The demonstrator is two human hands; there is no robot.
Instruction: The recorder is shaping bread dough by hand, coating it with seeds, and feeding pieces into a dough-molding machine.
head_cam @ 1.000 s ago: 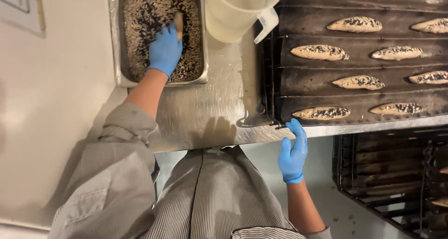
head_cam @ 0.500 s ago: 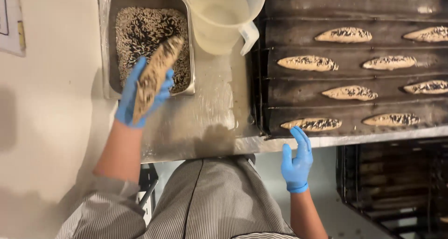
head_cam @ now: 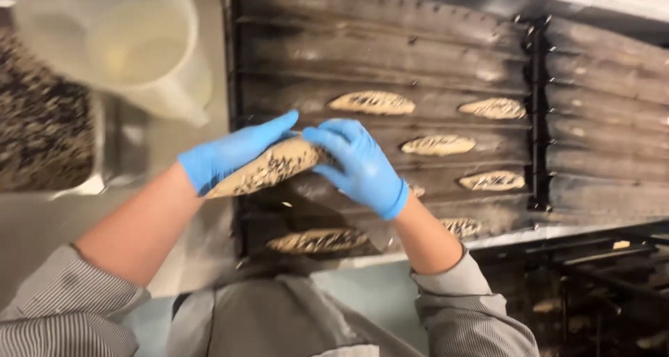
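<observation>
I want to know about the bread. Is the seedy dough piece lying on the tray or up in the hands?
Up in the hands. The left hand and right hand hold the seeded dough piece above the dark grooved tray.

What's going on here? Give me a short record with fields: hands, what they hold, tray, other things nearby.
Left hand: blue glove, under the seeded dough piece
Right hand: blue glove, gripping the dough's other end
Dough position: held above the grooved baking tray
On tray: several seeded dough pieces, e.g.
Nearby: translucent plastic jug; pan of seeds, left edge
</observation>
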